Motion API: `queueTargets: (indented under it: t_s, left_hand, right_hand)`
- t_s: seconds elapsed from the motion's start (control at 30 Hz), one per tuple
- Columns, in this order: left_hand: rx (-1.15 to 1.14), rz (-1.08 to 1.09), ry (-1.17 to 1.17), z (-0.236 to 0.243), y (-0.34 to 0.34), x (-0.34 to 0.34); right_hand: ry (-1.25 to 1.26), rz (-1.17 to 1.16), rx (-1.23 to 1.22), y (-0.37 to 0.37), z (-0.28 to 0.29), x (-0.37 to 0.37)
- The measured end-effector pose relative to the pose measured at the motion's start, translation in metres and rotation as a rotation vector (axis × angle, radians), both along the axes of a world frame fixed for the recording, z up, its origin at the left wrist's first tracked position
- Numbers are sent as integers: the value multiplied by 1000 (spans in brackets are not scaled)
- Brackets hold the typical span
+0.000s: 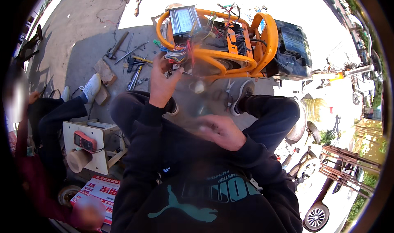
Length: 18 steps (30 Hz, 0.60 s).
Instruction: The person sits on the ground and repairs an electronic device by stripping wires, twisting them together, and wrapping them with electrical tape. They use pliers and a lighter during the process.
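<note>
An orange tubular vehicle frame [230,56] lies in front of me, with a silver finned box [184,20] mounted at its left end. My left hand [161,83] is raised to that end, thumb and fingers closed around part of a bundle of coloured wires [177,54]. The wire ends inside the grip are partly hidden by the fingers. Over my lap, apart from the frame, hangs my right hand [225,132]. Its fingertips are smeared by motion, so their hold cannot be made out. A small white round piece [199,87] shows below the frame.
Tools, including a hammer [117,46] and pliers [131,64], lie left of the frame near bricks [106,72]. A red multimeter [85,141] rests on a wooden stool [104,161]. Another person's shoe [92,87] is at left. Right stands a yellowish plastic jug [318,110].
</note>
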<state>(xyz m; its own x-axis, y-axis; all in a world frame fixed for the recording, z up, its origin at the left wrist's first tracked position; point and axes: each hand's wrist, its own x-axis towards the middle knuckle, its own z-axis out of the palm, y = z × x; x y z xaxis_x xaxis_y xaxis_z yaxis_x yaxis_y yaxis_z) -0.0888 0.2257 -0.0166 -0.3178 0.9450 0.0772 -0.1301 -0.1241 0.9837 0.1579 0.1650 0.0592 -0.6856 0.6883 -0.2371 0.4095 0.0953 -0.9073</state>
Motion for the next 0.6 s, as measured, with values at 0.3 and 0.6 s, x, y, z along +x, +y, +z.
queueTargets:
  t_s: [0.3, 0.6]
  left_hand:
    - [9, 252, 480, -1, -27, 5]
    - [-129, -29, 17, 39, -181, 153]
  right_hand:
    - [-302, 150, -74, 86, -33, 115]
    - [-535, -144, -367, 197, -87, 237]
